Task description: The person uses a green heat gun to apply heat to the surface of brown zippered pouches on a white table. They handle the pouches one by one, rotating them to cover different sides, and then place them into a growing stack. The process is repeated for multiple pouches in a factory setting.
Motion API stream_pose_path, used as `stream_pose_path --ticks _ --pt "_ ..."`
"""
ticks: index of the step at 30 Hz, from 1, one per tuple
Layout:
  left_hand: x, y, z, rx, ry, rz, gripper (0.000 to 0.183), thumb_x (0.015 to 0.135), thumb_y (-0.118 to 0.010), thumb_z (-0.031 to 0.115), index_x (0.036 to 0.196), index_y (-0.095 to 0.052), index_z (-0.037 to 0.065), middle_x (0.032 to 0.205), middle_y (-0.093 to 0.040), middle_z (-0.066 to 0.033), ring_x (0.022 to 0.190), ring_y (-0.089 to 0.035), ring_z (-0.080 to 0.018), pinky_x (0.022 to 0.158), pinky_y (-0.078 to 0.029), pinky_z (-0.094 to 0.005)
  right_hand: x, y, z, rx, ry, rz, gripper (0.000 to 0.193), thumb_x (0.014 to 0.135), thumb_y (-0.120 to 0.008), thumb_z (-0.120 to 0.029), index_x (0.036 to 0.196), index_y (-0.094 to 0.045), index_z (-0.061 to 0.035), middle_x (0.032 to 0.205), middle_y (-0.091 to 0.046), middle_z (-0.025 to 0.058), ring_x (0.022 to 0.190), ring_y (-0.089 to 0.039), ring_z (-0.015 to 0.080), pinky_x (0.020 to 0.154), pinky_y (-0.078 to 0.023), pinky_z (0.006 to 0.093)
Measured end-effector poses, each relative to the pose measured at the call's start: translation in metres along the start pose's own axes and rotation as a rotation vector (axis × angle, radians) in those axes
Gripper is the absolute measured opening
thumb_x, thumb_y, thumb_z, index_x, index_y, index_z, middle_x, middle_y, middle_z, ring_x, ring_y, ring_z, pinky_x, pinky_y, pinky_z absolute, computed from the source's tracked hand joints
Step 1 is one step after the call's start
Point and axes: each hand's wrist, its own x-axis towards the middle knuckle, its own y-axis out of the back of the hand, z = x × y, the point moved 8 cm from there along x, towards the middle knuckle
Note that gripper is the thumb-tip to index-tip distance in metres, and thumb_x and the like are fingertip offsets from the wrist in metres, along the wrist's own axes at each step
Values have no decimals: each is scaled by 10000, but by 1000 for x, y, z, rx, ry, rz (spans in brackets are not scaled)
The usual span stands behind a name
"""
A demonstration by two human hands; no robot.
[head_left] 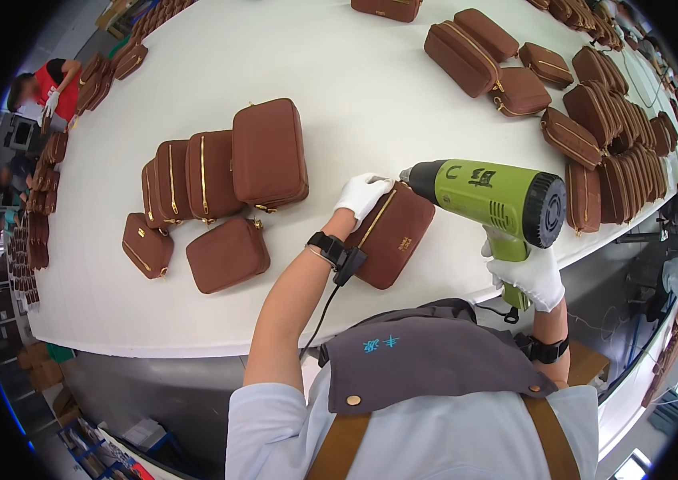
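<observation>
My right hand [535, 276], in a white glove, is wrapped round the handle of a green heat gun [479, 188] with a black collar. Its metal nozzle points left, close to the far end of a brown zippered bag [397, 240]. That bag sits at a slant on the white table, a gold zip along its left side and gold print on its face. At its far left corner, my gloved left hand [364, 197] grips the bag, the fingers partly hidden. A black cable runs from a black device on my left wrist.
Left of me, a row of brown bags [271, 152] stands on the white table [275, 328], two smaller ones before it. More brown bags [627, 152] are massed at the right. Across the left edge, a person in red [63, 84] works beside other bags.
</observation>
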Motion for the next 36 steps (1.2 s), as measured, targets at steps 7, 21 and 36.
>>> stream_pose_path --ticks 7,21,36 --pt "8 14 -21 -300 177 -83 414 859 -496 18 1265 -579 30 1166 -621 -105 1079 -568 -200 908 -463 -295 -7 6 0 44 -3 12 504 689 -635 94 1180 -541 26 850 -611 89 554 -568 121 472 -482 249" --pt "-32 -44 18 299 8 -345 1011 603 -876 389 1378 -402 -53 1285 -551 -203 1166 -551 -269 1007 -437 -359 -26 25 11 115 -60 75 475 681 -666 78 1145 -583 21 869 -640 81 589 -584 107 494 -500 249" --pt "-136 29 63 532 -1000 116 627 642 -573 -197 1176 -552 129 1258 -559 -166 1151 -542 -361 962 -480 -409 -105 111 55 116 148 320 653 556 -675 73 1181 -489 54 975 -613 169 846 -628 234 730 -537 341"
